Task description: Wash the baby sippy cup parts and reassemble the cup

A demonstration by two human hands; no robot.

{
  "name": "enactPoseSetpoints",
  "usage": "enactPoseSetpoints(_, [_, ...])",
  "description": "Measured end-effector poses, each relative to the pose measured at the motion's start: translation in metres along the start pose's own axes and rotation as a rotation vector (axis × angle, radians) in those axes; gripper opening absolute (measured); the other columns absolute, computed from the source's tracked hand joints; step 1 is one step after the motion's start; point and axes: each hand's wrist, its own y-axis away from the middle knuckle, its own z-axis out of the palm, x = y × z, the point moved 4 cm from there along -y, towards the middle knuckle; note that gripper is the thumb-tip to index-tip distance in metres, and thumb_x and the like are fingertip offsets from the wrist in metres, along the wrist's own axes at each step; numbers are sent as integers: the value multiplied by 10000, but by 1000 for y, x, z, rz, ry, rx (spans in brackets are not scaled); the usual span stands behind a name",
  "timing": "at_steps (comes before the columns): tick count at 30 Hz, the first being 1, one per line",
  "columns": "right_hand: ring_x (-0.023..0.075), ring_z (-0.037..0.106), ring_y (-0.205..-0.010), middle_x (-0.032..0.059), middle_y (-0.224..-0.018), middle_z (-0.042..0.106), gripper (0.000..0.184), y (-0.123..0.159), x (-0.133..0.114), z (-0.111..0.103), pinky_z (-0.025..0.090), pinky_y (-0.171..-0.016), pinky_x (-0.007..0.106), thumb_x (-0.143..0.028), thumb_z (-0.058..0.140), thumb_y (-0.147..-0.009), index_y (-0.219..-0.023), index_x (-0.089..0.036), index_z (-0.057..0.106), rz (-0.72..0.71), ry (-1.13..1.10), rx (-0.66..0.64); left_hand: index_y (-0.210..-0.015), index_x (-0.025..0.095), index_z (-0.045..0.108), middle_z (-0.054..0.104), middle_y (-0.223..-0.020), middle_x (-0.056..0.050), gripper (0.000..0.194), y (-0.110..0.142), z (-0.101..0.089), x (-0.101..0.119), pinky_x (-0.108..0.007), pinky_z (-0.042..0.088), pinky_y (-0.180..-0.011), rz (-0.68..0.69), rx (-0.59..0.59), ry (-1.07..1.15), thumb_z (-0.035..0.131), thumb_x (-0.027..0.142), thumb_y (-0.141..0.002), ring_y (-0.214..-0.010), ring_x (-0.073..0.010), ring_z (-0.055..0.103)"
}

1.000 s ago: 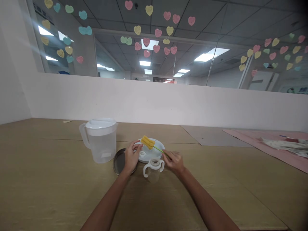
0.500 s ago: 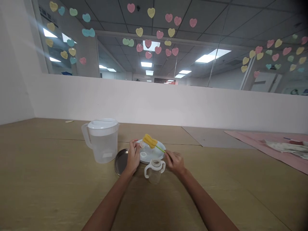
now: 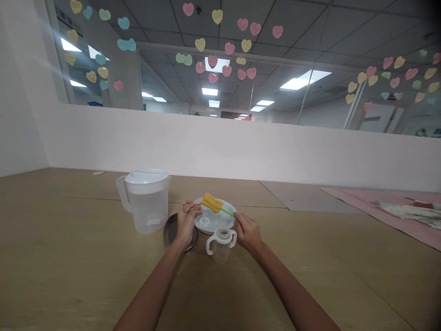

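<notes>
My right hand (image 3: pixel 248 231) is closed on the thin green handle of a yellow sponge bottle brush (image 3: pixel 212 202). Its sponge head hangs over a white plate (image 3: pixel 225 224). Between the fingertips of my left hand (image 3: pixel 188 220) is a small translucent bottle part (image 3: pixel 198 201), close to the sponge; its exact shape is hard to make out. A white ring (image 3: pixel 204 221) and other clear pieces lie on the plate. In front of the plate stands a clear baby bottle (image 3: pixel 221 250) with two white handles and no lid on it.
A lidded translucent pitcher (image 3: pixel 149 204) holding clear liquid stands left of my left hand. Partly under that hand is a round dark metal dish (image 3: pixel 170 232). A pink cloth (image 3: pixel 372 214) with items on it lies at the far right, and a wall runs behind the table.
My left hand has shifted slightly left and turned, bringing the translucent part more into view. The brush head has moved a little left and down. The bottle has stayed in place.
</notes>
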Motion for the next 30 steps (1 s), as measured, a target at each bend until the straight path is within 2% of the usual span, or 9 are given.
enactPoseSetpoints(5, [129, 568, -611, 55, -699, 627, 255, 2, -2, -4, 422, -564, 227, -146, 410, -840, -972, -144, 627, -40, -78, 22, -917, 196, 438, 660, -857, -36, 370, -2, -2, -3, -292, 515, -729, -41, 22, 65, 679, 288, -651, -846, -167, 647])
enactPoseSetpoints(9, [118, 570, -602, 51, -673, 629, 242, 1, 0, -6, 420, -563, 214, -146, 417, -841, -931, -146, 641, -33, -136, 44, -940, 210, 440, 667, -853, -14, 361, -3, -3, -6, -258, 504, -749, -102, 33, 146, 674, 216, -664, -837, -134, 648])
enactPoseSetpoints(13, [107, 548, -557, 37, -614, 612, 234, -1, 3, -9, 393, -546, 205, -152, 427, -831, -894, -134, 653, -35, -151, 59, -928, 217, 447, 670, -850, -8, 306, -4, -2, -8, -273, 498, -792, -139, 13, 200, 649, 189, -700, -826, -121, 646])
enactPoseSetpoints(18, [99, 505, -502, 14, -556, 593, 235, -3, 10, -15, 346, -527, 221, -159, 437, -795, -843, -151, 667, -49, -72, 58, -869, 207, 499, 661, -818, -2, 218, -9, -1, -5, -245, 496, -779, -228, -43, 372, 617, 111, -712, -754, -89, 630])
enactPoseSetpoints(23, [104, 481, -486, 11, -561, 598, 219, -3, 11, -14, 320, -523, 244, -170, 444, -778, -773, -161, 663, -78, 29, 51, -809, 203, 542, 630, -753, 27, 57, -19, -9, 6, -220, 496, -713, -257, -63, 445, 577, 183, -768, -691, -70, 603])
enactPoseSetpoints(26, [106, 488, -500, 17, -577, 604, 220, -2, 10, -12, 324, -531, 243, -177, 439, -785, -781, -161, 658, -59, 51, 39, -868, 216, 528, 630, -798, 39, 167, -24, -18, 12, -172, 452, -542, -178, 21, 341, 621, 215, -730, -585, -45, 564])
enactPoseSetpoints(30, [112, 501, -519, 21, -600, 617, 218, -2, 10, -12, 333, -554, 244, -176, 430, -785, -786, -160, 647, -19, 70, 53, -1004, 218, 479, 616, -803, 35, 354, -23, -35, 8, -166, 347, -394, -70, 258, 11, 634, 284, -693, -456, -39, 491])
